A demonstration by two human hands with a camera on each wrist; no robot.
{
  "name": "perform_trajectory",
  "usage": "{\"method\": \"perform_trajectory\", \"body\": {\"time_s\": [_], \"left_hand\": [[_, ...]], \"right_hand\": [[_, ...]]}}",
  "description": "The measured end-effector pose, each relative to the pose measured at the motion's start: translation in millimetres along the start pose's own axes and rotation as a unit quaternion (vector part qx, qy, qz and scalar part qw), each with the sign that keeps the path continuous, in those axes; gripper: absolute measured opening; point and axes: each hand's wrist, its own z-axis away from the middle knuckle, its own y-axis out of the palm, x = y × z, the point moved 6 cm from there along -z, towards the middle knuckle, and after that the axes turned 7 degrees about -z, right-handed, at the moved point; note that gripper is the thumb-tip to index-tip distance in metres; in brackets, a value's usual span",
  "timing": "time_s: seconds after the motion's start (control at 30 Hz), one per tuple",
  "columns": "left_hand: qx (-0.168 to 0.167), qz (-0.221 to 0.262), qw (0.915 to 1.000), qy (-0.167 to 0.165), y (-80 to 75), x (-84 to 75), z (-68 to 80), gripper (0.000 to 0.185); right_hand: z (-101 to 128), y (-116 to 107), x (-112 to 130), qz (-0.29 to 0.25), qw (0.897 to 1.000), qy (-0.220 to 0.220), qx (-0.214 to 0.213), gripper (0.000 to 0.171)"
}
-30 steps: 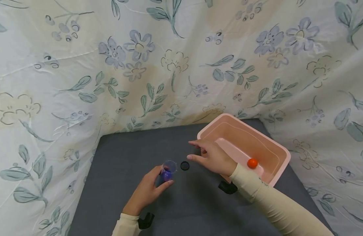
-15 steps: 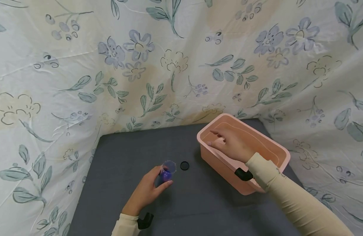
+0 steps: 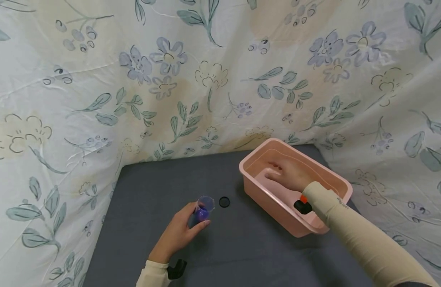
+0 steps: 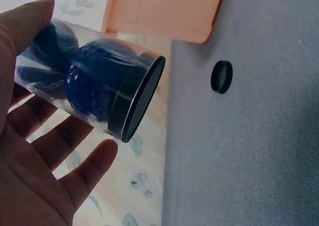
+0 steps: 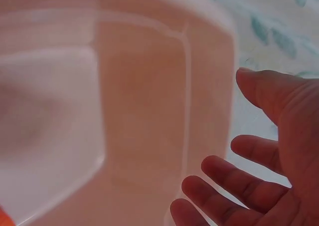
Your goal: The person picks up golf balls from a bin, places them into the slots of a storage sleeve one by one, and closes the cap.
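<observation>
Your left hand [image 3: 179,233] is gripping the tube [image 3: 204,209]; your right hand [image 3: 290,175] is reaching, fingers loose, into the bin [image 3: 277,205]. Keep the tube upright while closing on the orange ball [image 3: 304,198].

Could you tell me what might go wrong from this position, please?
The left hand holds the open tube of blue balls; a looser grip could tip it and spill them. The right hand is inside the bin with the orange ball half hidden by the wrist, so it may miss.
</observation>
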Motion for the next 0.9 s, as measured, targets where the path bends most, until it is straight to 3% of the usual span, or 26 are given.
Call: {"method": "perform_trajectory", "body": {"time_s": [0.37,0.9], "left_hand": [[0.000,0.006,1.0000,0.004,3.2,1.0,1.4,0.044],[-0.011,0.007,0.9999,0.000,1.6,4.0,1.9,0.045]], "right_hand": [[1.4,0.7,-58.2,0.039,0.991,0.121,0.050,0.069],[-8.8,-5.5,-93.8,0.096,0.979,0.166,0.068,0.064]]}}
